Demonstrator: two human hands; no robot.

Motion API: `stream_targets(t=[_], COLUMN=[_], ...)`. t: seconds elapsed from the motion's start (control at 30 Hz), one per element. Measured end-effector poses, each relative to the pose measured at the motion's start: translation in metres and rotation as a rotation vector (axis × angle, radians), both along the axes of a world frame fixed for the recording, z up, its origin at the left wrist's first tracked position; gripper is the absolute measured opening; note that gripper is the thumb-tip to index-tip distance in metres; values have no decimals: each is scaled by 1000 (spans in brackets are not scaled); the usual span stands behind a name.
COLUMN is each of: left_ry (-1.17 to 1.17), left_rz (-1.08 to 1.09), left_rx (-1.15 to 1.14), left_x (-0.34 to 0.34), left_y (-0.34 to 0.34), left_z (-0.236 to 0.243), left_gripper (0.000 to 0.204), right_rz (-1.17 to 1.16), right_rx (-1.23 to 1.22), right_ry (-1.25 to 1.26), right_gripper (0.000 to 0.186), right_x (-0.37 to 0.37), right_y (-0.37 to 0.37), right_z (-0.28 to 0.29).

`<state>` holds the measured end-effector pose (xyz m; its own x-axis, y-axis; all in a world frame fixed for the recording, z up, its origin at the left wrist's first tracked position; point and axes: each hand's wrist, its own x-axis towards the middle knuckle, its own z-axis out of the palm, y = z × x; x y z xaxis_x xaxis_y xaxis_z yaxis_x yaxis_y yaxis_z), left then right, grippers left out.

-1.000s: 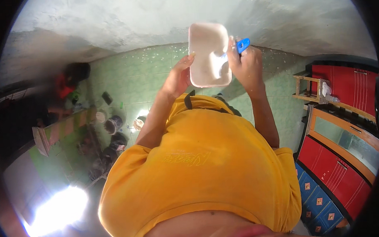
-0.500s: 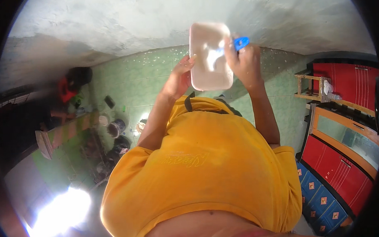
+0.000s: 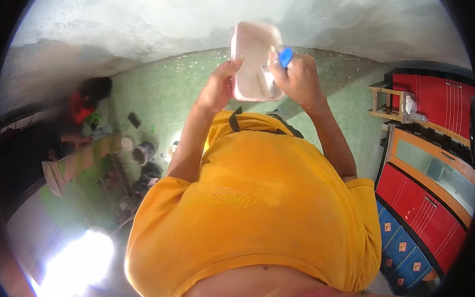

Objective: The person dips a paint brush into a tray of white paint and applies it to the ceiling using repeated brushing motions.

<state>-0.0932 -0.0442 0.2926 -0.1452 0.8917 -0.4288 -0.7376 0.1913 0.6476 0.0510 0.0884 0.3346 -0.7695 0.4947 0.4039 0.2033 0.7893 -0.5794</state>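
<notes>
My left hand grips the left rim of a pale, shallow rectangular tray raised high in the middle of the view. My right hand is closed on a blue-handled brush or roller at the tray's right side. Its working end is mostly behind my thumb and blurred; a whitish and dark patch shows in the tray there, and I cannot tell whether it touches the inside. My yellow shirt fills the lower middle.
A patchy whitish wall spans the top, above a green tiled floor with white specks. At left are buckets, clutter and a low wooden board. At right stand a wooden frame, red cabinets and blue drawers.
The tray and both my hands have moved slightly up and to the left since half a second ago. The blue handle looks shorter, more hidden by my right hand.
</notes>
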Motion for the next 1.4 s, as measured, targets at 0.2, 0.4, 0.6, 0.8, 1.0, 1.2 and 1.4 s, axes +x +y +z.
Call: stream_targets(t=[0.2, 0.4, 0.6, 0.8, 1.0, 1.2, 1.4], left_ry=[-151, -127, -59, -74, 61, 163, 105], left_rz=[27, 6, 39, 94, 74, 6, 15], left_rx=[-32, 53, 103, 124, 103, 104, 36], left_x=[6, 5, 6, -2, -2, -2, -1], left_y=[-2, -7, -6, -7, -5, -5, -1], left_z=[-2, -2, -5, 3, 14, 25, 21], left_gripper=[55, 59, 58, 59, 61, 62, 60], right_rz=[-287, -311, -169, -276, -293, -79, 162], right_rx=[-223, -35, 3, 108, 44, 145, 126], right_ry=[159, 274, 176, 181, 240, 182, 13], right_gripper=[19, 18, 17, 17, 17, 13, 16], right_x=[-8, -10, -5, 1, -2, 1, 5], right_y=[-9, 1, -12, -3, 2, 11, -2], right_z=[-7, 6, 19, 28, 33, 45, 30])
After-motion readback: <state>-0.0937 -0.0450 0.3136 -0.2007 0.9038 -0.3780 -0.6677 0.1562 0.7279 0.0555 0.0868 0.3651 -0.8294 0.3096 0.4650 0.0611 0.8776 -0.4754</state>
